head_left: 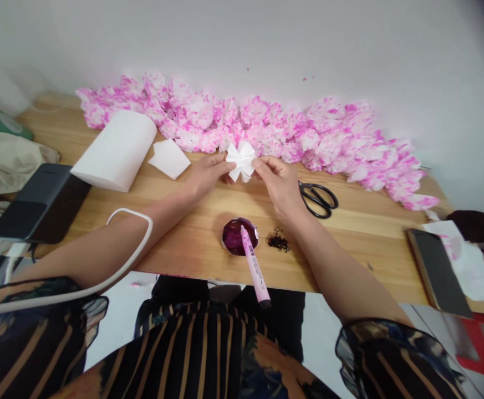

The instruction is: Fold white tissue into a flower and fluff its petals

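Observation:
Between my two hands is a white pleated paper flower (240, 160), fanned out at its edges. My left hand (209, 173) pinches its left side between thumb and fingers. On the other side, my right hand (278, 180) grips the right edge with thumb and forefinger. Below them stands a small dish of dark purple liquid (232, 238), with a pink marker pen (255, 269) leaning in it, its dark end toward me. A little heap of thin black ties (278, 240) lies to the right of the dish. Black-handled scissors (319, 199) rest beside my right wrist, partly hidden by it.
A long row of pink-and-white paper flowers (266, 130) lines the wall. At left are a white paper roll (117, 147), folded white sheets (170, 158) and a dark box-shaped device (37, 202). A white cable (142, 244) crosses my left forearm. A phone (437, 271) lies at right.

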Tool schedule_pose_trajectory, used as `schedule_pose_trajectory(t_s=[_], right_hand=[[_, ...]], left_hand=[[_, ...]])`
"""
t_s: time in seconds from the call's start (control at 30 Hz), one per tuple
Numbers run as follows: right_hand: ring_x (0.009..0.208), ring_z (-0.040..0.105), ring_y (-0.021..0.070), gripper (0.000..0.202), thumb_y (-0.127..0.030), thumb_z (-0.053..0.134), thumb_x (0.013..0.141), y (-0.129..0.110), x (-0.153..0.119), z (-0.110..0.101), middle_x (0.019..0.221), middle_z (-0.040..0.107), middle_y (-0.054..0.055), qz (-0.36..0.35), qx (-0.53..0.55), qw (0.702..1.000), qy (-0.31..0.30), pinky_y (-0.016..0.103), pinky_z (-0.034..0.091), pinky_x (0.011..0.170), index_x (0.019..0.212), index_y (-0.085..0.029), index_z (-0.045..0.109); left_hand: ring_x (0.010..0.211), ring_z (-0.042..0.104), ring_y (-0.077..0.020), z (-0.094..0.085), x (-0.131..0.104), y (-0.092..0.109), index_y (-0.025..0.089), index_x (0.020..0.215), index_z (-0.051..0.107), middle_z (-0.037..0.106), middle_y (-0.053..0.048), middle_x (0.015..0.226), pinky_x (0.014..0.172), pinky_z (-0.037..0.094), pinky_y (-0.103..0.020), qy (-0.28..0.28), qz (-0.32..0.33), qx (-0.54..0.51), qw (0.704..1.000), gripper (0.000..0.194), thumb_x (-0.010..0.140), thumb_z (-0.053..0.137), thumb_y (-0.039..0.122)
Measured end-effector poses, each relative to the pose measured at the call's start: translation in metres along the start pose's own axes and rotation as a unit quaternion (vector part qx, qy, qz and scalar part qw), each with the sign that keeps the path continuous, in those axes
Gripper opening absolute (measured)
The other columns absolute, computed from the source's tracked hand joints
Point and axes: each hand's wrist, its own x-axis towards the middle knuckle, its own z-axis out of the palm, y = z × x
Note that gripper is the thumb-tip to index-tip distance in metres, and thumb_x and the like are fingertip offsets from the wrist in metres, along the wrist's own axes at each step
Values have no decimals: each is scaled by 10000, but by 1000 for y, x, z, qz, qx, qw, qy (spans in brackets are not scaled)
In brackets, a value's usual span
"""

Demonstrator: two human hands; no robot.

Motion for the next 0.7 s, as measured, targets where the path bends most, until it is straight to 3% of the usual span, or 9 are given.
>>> schedule_pose_trajectory(t_s=[0.13,0.43,0.7], right_hand=[[811,659,153,380,-586,585,930,-1,1,-2,841,723,19,6,18,999,26,318,533,785,890,-232,715],[840,662,184,165,-324,687,859,-17,-7,0,929,763,20,-94,-134,986,-11,366,520,851,992,-243,743],[881,670,213,175,-265,641,891,-17,-9,1,933,769,27,-156,-218,963,-27,391,496,878,1032,-263,743]], left_hand=[[669,601,-156,0,1,1,179,704,609,656,-40,706,680,494,-296,10,-8,-41,999,160,788,630,314],[872,630,-187,-1,-4,4,163,853,661,708,-27,863,825,481,-300,-43,33,78,995,314,796,696,470],[768,602,-146,2,-3,2,171,840,635,659,-3,787,748,480,-276,-22,40,74,996,263,821,691,428]])
